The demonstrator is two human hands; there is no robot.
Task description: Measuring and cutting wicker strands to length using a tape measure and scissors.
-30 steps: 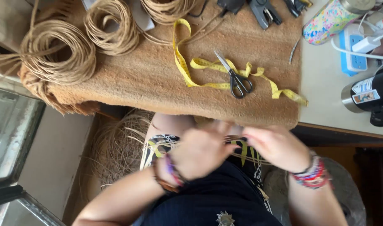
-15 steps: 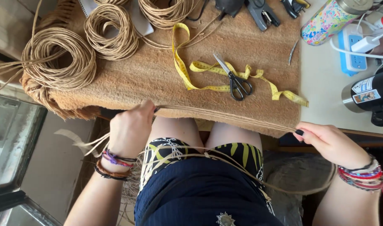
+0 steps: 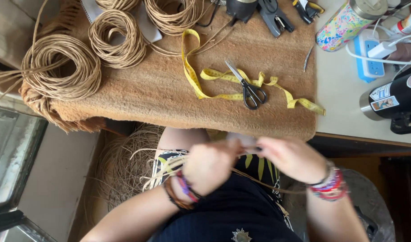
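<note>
My left hand (image 3: 211,165) and my right hand (image 3: 290,157) are close together over my lap, just below the front edge of the brown mat (image 3: 160,98). Both are blurred. Thin tan cord strands (image 3: 163,170) run from between the hands across my lap and down to the left, so both hands seem closed on the cord. Beaded bracelets sit on both wrists. Scissors (image 3: 247,89) lie on a yellow tape measure (image 3: 201,85) on the mat above my hands.
Several coils of tan cord (image 3: 64,67) lie on the mat's left and back. Pliers and dark tools (image 3: 273,15) sit at the back. A patterned tumbler (image 3: 344,22), a power strip (image 3: 370,58) and a black flask (image 3: 394,98) stand right. A woven basket (image 3: 124,166) sits below left.
My hands were wide apart, stretching a cord along the mat's front edge. Now they have come together over my lap, with the cord gathered between them.
</note>
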